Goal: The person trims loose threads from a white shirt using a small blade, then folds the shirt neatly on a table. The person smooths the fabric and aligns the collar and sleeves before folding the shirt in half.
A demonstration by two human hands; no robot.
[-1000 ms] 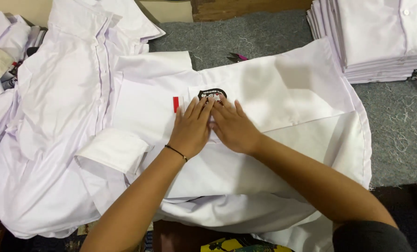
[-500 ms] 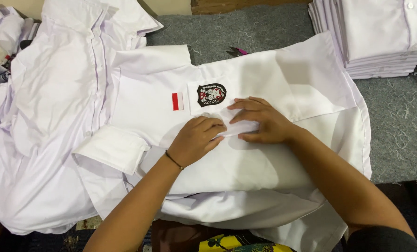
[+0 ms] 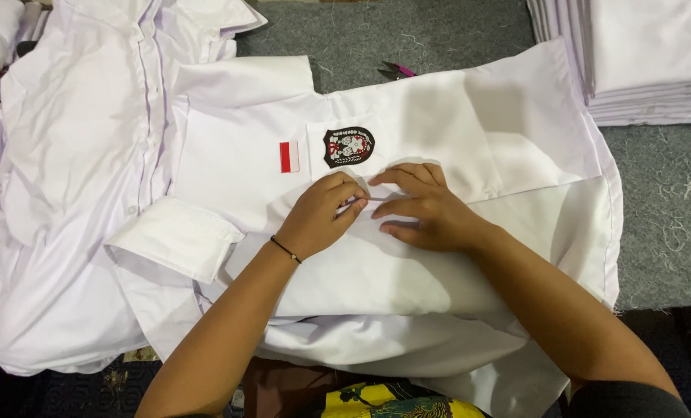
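Observation:
A white shirt (image 3: 454,124) lies spread on a grey mat, with a black shield badge (image 3: 348,146) on its pocket and a small red-and-white flag patch (image 3: 289,156) beside it. Just below the pocket, my left hand (image 3: 318,217) pinches the shirt's front edge between fingers and thumb. My right hand (image 3: 423,205) rests on the same fabric, fingertips meeting the left hand's and pinching the edge too. A thin black band circles my left wrist. A folded sleeve cuff (image 3: 175,236) lies to the left.
More white shirts (image 3: 66,155) are piled at the left. A neat stack of folded white shirts (image 3: 639,62) sits at the top right. Small pink-handled snips (image 3: 396,71) lie on the grey mat (image 3: 663,217) above the shirt.
Both hands have slid down from the badge to the fabric below the pocket and now pinch the shirt's edge together. The badge is uncovered.

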